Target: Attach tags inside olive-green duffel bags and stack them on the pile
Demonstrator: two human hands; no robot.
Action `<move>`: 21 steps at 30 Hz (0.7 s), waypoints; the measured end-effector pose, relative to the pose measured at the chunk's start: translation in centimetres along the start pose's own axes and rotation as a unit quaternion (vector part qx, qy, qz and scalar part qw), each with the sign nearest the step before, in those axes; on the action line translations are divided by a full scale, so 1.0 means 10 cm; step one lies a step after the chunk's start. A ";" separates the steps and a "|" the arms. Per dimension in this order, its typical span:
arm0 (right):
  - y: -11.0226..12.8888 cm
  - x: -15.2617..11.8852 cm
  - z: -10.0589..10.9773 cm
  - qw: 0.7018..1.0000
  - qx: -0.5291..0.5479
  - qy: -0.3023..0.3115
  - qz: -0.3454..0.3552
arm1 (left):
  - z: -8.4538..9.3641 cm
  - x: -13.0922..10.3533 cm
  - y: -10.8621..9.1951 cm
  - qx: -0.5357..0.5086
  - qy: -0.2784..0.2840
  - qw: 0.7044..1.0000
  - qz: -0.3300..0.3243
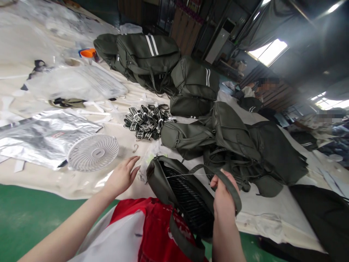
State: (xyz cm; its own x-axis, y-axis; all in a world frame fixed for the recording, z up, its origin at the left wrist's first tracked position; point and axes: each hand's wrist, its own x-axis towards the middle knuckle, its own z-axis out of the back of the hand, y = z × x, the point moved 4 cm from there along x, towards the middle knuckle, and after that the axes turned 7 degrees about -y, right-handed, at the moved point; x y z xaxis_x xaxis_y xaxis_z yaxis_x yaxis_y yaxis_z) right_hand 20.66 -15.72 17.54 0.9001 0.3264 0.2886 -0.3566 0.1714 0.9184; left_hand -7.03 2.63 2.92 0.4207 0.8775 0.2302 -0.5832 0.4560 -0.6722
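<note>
An open dark green bag (160, 180) with a black patterned lining (188, 189) leans against the table edge in front of me. My right hand (225, 187) is closed in a pinch at its right side. A thin white thread (188, 174) runs taut from the bag's opening to those fingers. The bag's strap (230, 187) arches over the back of this hand. To the left of the bag, my left hand (124, 176) is held above the table with its fingers apart and nothing in them, close to a white round fan (93, 153).
Several dark green bags (191, 78) are piled beyond, some with white stripes. A bundle of black-and-white printed straps (148, 122) lies beside them. Silver packaging (49, 138), clear plastic (79, 82) and an orange object (87, 53) are on the left. Other people (253, 91) are at the far right.
</note>
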 end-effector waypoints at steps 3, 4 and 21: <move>0.03 -0.03 -0.02 1.000 0.011 0.016 -0.003 | 0.15 -0.08 -0.70 -0.131 0.029 0.984 -0.119; 0.03 -0.04 -0.02 1.000 0.018 0.020 -0.004 | 0.17 -0.10 -0.89 -0.154 0.053 0.976 -0.143; 0.25 -0.41 0.17 0.807 -0.311 0.458 0.205 | -0.15 0.00 -1.39 -0.142 0.331 0.875 -0.323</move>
State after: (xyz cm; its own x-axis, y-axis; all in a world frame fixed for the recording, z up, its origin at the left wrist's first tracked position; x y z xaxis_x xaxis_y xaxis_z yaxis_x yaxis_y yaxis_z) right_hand 16.49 -18.22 19.14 0.2140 0.9756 -0.0494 -0.8901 0.2156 0.4015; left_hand 2.14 -3.91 11.24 0.9643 0.1279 0.2320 0.0826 0.6871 -0.7219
